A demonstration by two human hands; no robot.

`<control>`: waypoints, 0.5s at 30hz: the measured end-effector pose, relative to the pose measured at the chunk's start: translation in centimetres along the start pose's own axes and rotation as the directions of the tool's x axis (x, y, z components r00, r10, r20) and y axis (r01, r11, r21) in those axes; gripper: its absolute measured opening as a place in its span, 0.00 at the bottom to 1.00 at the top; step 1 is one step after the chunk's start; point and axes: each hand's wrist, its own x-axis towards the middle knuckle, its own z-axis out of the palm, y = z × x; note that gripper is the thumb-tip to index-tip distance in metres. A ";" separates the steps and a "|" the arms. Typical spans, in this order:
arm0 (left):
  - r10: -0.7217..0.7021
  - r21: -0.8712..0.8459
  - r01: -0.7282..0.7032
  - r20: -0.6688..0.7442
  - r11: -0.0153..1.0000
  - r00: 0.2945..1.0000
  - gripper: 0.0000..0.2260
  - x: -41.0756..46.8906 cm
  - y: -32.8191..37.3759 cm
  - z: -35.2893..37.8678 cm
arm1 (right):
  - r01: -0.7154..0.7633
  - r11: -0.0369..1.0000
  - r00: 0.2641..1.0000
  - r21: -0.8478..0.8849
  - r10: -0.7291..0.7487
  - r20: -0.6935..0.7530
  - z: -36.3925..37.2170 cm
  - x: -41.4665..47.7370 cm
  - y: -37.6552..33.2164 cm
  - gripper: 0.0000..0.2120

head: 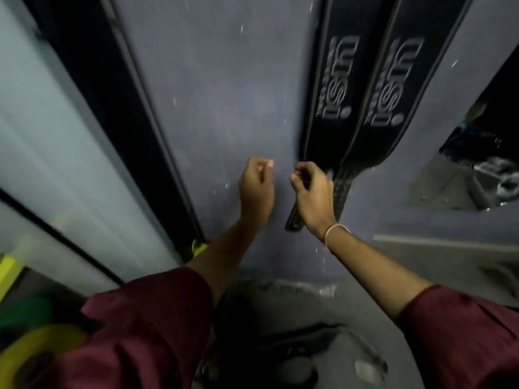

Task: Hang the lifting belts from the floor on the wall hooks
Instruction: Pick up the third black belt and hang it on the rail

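While two flat black woven lifting belts [362, 88] hang against the matte blue-grey wall [219, 94], my left hand [256, 189] curls loosely, empty. Beside the belts' narrow tails, my right hand [313, 192] curls too; whether it grips anything, I cannot tell.

Two belts hang side by side on the wall: one [334, 88] on the left, one [393, 91] on the right, each with one printed logo. Two hands are raised before the wall, the left [256, 189] and the right [313, 193]. One bracelet [334, 234] circles the right wrist. Two maroon sleeves [146, 327] show below.
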 end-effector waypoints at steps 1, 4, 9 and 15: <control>-0.037 0.033 0.036 0.021 0.999 0.999 0.09 -1.5 -2.0 -0.5 | -0.056 0.998 0.998 -0.012 0.056 0.040 0.8 -1.5 1.6 0.09; -0.255 0.080 0.247 0.114 0.966 0.960 0.12 -7.7 -10.5 -2.4 | -0.238 0.970 0.959 -0.041 0.242 0.147 4.2 -7.8 7.9 0.05; -0.520 0.168 0.501 0.107 0.849 0.847 0.15 -17.5 -22.3 -4.7 | -0.493 0.869 0.810 -0.045 0.477 0.341 9.5 -17.4 19.2 0.07; -0.734 0.287 0.693 0.058 0.661 0.676 0.10 -27.2 -34.3 -6.4 | -0.660 0.734 0.563 -0.157 0.623 0.543 15.4 -25.8 29.2 0.10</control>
